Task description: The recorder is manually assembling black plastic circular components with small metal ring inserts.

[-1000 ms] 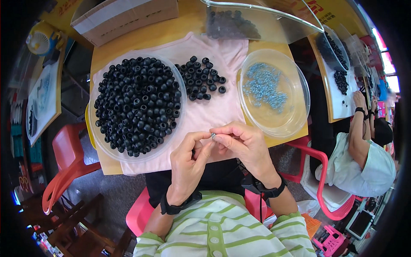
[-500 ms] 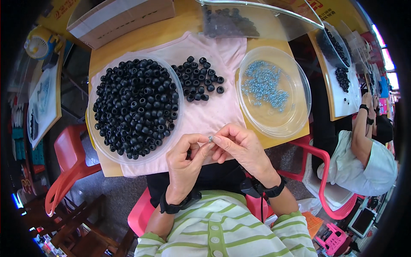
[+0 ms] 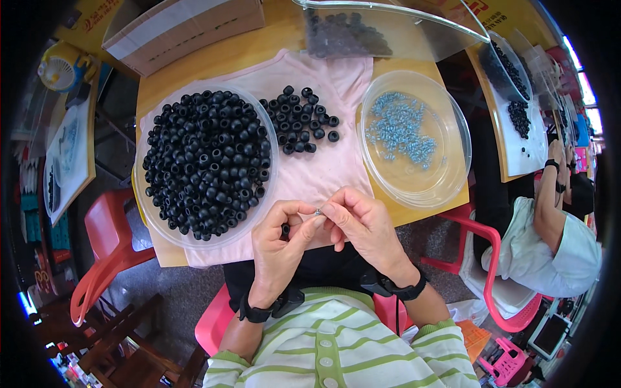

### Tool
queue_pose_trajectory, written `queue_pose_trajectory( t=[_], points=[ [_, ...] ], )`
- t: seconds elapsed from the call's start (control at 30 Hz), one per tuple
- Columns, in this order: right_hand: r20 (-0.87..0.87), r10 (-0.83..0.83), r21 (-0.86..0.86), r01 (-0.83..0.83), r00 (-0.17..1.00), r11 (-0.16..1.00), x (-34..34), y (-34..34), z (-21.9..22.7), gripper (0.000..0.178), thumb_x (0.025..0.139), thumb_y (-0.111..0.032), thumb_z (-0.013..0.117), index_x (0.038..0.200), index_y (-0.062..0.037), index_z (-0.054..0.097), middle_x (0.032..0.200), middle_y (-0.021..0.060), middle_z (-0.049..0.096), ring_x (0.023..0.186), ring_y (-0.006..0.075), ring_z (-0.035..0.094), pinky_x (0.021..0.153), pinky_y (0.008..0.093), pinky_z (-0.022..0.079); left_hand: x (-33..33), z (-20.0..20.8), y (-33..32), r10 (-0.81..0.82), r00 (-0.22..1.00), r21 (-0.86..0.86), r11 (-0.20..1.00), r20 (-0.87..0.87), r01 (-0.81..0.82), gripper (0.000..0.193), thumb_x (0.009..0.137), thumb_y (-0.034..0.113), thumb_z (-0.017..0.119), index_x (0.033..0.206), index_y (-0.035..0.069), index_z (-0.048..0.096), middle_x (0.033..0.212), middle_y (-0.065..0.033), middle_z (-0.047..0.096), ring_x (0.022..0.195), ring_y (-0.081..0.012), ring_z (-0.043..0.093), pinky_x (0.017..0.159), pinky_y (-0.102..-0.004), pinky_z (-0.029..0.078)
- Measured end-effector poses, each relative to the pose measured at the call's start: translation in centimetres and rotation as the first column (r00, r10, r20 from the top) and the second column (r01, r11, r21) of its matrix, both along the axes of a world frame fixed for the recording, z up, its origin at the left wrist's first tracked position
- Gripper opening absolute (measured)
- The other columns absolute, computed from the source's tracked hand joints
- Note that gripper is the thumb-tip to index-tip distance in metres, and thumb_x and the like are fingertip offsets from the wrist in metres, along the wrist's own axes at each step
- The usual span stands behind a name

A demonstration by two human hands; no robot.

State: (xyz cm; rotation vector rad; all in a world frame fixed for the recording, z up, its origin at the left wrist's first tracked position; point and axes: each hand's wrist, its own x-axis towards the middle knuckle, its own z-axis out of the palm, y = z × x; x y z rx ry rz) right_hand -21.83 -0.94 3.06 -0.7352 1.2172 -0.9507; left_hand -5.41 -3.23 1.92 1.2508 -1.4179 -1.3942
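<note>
My left hand [image 3: 284, 236] and my right hand [image 3: 362, 223] meet at the table's near edge, thumbs and forefingers pinched together. Between the fingertips is a tiny silvery-blue piece [image 3: 317, 211], too small to make out fully. A black bead [image 3: 285, 229] is tucked in the curled fingers of my left hand. To the left stands a round clear tub [image 3: 274, 161] heaped with black beads [image 3: 207, 161]. Loose black beads [image 3: 301, 119] lie on the pink cloth [image 3: 317, 174]. At the right, a clear round tub [image 3: 449, 174] holds many small light-blue pieces [image 3: 401, 129].
A cardboard box [image 3: 187, 35] and a clear bin [image 3: 349, 39] with dark beads line the table's far side. Red chairs [image 3: 107, 239] stand to the left and right. Another person [image 3: 543, 246] sits at a neighbouring table [image 3: 511, 142] on the right.
My hands stay pinched together in nearly the same place. The lower fingers of my right hand have shifted slightly, and the view has moved a little.
</note>
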Motion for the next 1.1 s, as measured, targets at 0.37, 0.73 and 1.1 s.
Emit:
queue_pose_trajectory(
  t=[0.37, 0.73, 1.1],
  points=[
    [0.129, -0.047, 0.041, 0.042, 0.991, 0.998, 0.1, 0.1, -0.3, 0.021, 0.100, -0.023, 0.059, 0.099, -0.0017, 0.060, 0.076, 0.0003, 0.059, 0.060, 0.0043, 0.055, 0.052, 0.0189, 0.048, 0.1, -0.3, -0.1, -0.041, 0.998, -0.062, 0.997, 0.038, 0.043, 0.012, 0.089, 0.007, 0.071, 0.099, 0.002, 0.065, 0.066, 0.0059, 0.049, 0.060, -0.0022, 0.040, 0.052, -0.0196, 0.031],
    [0.096, -0.065, -0.046, 0.070, 0.993, 0.997, 0.5, 0.6, -0.8, 0.019, 0.100, -0.020, 0.057, 0.102, -0.0010, 0.059, 0.079, 0.0010, 0.060, 0.064, 0.0047, 0.056, 0.054, 0.0192, 0.050, 0.3, -0.1, -0.3, -0.046, 0.997, -0.026, 0.999, 0.070, 0.047, 0.012, 0.095, 0.010, 0.065, 0.100, -0.001, 0.066, 0.075, -0.0010, 0.062, 0.066, -0.0067, 0.051, 0.062, -0.0219, 0.043],
    [0.129, -0.046, 0.012, 0.044, 0.991, 0.999, 0.0, 0.4, -0.5, 0.020, 0.099, -0.020, 0.060, 0.102, -0.0008, 0.060, 0.080, 0.0006, 0.060, 0.065, 0.0045, 0.057, 0.054, 0.0191, 0.051, 0.3, 0.1, 0.2, -0.022, 0.998, -0.060, 0.998, 0.060, 0.026, 0.013, 0.090, 0.005, 0.069, 0.102, 0.000, 0.068, 0.074, 0.0011, 0.060, 0.063, -0.0029, 0.046, 0.055, -0.0197, 0.037]
  ],
)
